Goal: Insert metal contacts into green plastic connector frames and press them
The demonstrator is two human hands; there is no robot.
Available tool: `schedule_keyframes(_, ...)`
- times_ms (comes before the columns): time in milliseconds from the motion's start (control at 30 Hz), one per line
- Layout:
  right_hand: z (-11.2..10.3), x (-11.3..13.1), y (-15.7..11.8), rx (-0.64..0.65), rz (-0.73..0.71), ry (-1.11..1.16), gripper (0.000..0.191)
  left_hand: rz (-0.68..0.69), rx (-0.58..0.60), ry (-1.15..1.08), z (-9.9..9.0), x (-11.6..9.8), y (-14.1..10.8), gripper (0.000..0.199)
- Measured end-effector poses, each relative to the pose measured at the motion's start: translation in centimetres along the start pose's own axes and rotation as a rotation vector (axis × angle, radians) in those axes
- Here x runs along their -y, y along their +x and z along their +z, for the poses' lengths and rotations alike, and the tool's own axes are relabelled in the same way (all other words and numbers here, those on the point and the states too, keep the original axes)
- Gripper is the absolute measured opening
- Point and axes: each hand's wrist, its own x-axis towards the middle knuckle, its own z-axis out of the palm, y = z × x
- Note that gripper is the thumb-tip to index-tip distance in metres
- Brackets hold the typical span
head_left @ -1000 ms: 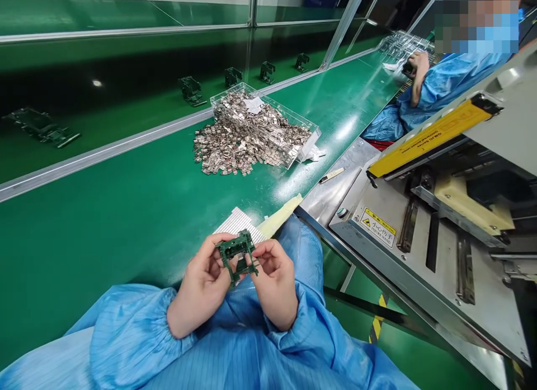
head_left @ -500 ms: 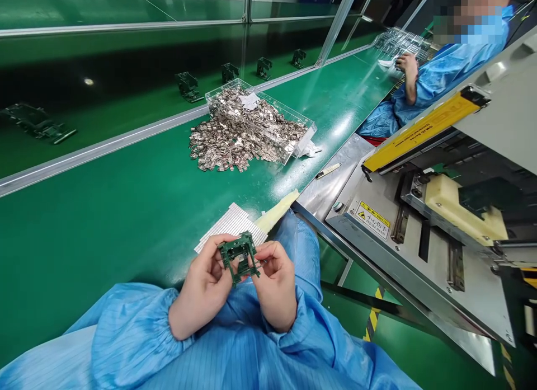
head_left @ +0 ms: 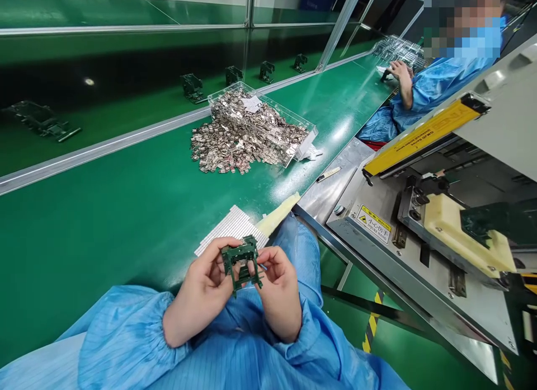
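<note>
Green all over, the small frame (head_left: pixel 238 250) is held up near the close edge of the bench (head_left: pixel 126 222). The left hand (head_left: pixel 203 297) is clamped on its left side, and the right hand (head_left: pixel 281 297) pinches its right side. Just past the frame, a flat bunch of white sticks (head_left: pixel 229 226) lies on the bench. A yellow sheet (head_left: pixel 281 212) is beside the sticks, by the bench's close edge. Near the far edge, a clear box (head_left: pixel 309 142) has shiny metal bits (head_left: pixel 220 146) in it and heaped next to it. Five other green frames (head_left: pixel 192 88) sit past that edge. On the right is a big grey machine (head_left: pixel 371 258).
</note>
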Motion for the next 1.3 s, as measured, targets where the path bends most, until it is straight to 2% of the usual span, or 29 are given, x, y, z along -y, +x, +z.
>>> schedule_keyframes(367, 0.4, -0.3, 0.0, 0.012, 0.059, 0.067, 0.025, -0.034, -0.037, -0.051, 0.5, 0.0, 0.2, 0.035)
schedule_keyframes(700, -0.3, -1.1, -0.6, -0.037, 0.062, 0.061, 0.025, -0.099, -0.014, -0.011, 1.1, 0.3, -0.3, 0.036)
schedule_keyframes(767, -0.6, -0.8, -0.7, -0.023, 0.052, 0.042, 0.025, -0.076, -0.011, 0.05, 1.1, 0.0, -0.4, 0.034)
schedule_keyframes(833, -1.3, -0.5, -0.3, 0.015, 0.032, 0.007, 0.023, 0.011, -0.051, 0.172, 0.5, -0.4, -0.1, 0.031)
schedule_keyframes(933, -2.8, -0.5, 1.4, -0.017, -0.081, -0.124, 0.018, 0.207, -0.259, 0.371, -1.0, -0.9, 1.5, 0.031)
schedule_keyframes(1000, -3.7, -1.0, 3.0, -0.05, -0.184, -0.271, 0.021, 0.266, -0.382, 0.419, -1.8, -1.0, 3.2, 0.034)
schedule_keyframes(1033, -4.0, -1.5, 3.6, -0.043, -0.226, -0.34, 0.022, 0.263, -0.399, 0.416, -2.0, -1.0, 4.1, 0.035)
schedule_keyframes(1100, -4.2, -2.4, 4.1, -0.004, -0.266, -0.412, 0.024, 0.239, -0.362, 0.377, -1.7, -0.8, 5.8, 0.035)
schedule_keyframes(1167, -4.2, -3.3, 3.5, 0.012, -0.243, -0.369, 0.024, 0.23, -0.292, 0.327, -0.9, -0.5, 7.0, 0.035)
schedule_keyframes(1300, -4.5, -4.6, 1.2, 0.048, -0.056, -0.135, 0.034, 0.247, -0.19, 0.261, 1.3, 0.1, 8.1, 0.037)
